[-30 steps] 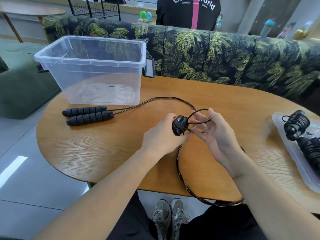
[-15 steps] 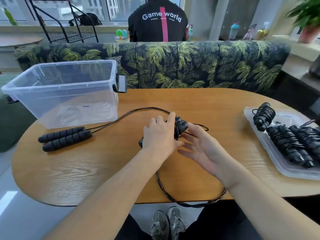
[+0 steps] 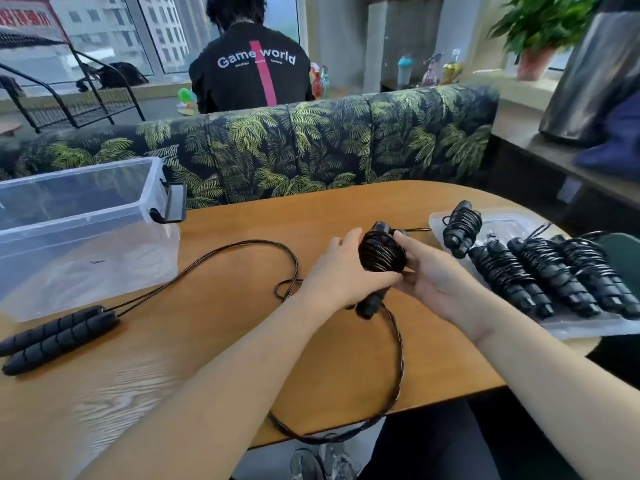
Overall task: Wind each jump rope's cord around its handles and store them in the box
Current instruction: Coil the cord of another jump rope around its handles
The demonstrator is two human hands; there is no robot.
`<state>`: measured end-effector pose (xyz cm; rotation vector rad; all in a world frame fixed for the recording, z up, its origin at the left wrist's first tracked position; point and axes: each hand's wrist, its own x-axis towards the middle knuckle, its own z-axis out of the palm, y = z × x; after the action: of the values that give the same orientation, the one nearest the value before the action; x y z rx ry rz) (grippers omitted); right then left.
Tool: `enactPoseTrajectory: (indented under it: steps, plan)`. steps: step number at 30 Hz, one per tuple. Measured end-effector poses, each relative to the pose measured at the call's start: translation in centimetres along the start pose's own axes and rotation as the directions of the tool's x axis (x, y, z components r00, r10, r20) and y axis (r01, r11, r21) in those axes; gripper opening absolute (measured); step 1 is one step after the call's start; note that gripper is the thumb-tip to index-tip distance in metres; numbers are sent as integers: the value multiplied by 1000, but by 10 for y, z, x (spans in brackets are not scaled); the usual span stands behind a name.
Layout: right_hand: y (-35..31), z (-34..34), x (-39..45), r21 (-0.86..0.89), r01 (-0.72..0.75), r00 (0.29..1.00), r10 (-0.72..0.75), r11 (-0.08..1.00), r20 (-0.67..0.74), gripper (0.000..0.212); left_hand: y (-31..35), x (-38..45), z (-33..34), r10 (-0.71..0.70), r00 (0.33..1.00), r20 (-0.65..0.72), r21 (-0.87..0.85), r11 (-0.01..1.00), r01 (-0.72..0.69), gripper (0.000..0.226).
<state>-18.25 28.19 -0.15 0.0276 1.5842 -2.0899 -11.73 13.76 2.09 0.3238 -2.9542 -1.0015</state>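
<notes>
Over the middle of the wooden table (image 3: 242,358), both hands hold one black jump rope's handle pair (image 3: 381,256), which has several turns of cord wound round it. My left hand (image 3: 341,271) grips the handles from the left. My right hand (image 3: 434,271) holds the wound part from the right, thumb on top. The free cord (image 3: 398,355) loops from the lower handle end over the table's near edge. A second, unwound jump rope (image 3: 59,334) lies at the left, its cord (image 3: 239,249) curving toward my hands. The clear plastic box (image 3: 86,237) stands at the back left, nothing visible inside.
A clear flat lid or tray (image 3: 571,323) at the right edge carries several wound jump ropes (image 3: 540,271). A palm-print sofa (image 3: 311,150) runs behind the table. Beyond it sits a person in a black shirt (image 3: 249,71), back turned. My shoes (image 3: 322,462) show below the table edge.
The view has tilted up and to the right. Both hands now close round the handle pair, which shows more cord turns than before, and the bundle is lifted from the table.
</notes>
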Motion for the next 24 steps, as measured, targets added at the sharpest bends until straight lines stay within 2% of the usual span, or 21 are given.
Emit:
enactPoseTrajectory:
  steps: [2,4,5,9,13,15,19,21,24]
  plan:
    - [-14,-20,7,1,15,1000,-15,1000,-26,25,8,7,3,-25,992,127,-249,967,56,76]
    - [-27,-38,14,-5,28,998,-28,1000,-48,25,17,17,11,-11,978,206,-462,880,107,46]
    - [-34,-45,17,-5,32,998,-33,999,-57,27,22,22,16,-3,976,218,-542,831,123,43]
    - [-56,-73,21,-37,56,997,-57,998,-48,40,47,50,37,7,983,183,-708,694,127,55]
    - [-73,-101,22,-189,100,992,-113,977,-57,24,76,76,57,-7,988,153,-801,584,128,54]
    - [-84,-115,25,-211,114,989,-131,971,-69,21,90,88,67,14,986,168,-805,580,129,47]
    - [-109,-143,34,-289,100,985,-135,952,-104,28,118,113,80,37,979,202,-815,561,147,47]
    - [-120,-155,42,-304,70,985,-115,950,-132,27,133,124,83,53,977,208,-779,612,132,42]
    - [-133,-169,55,-263,8,977,-64,965,-204,16,149,144,87,52,982,184,-643,762,80,52]
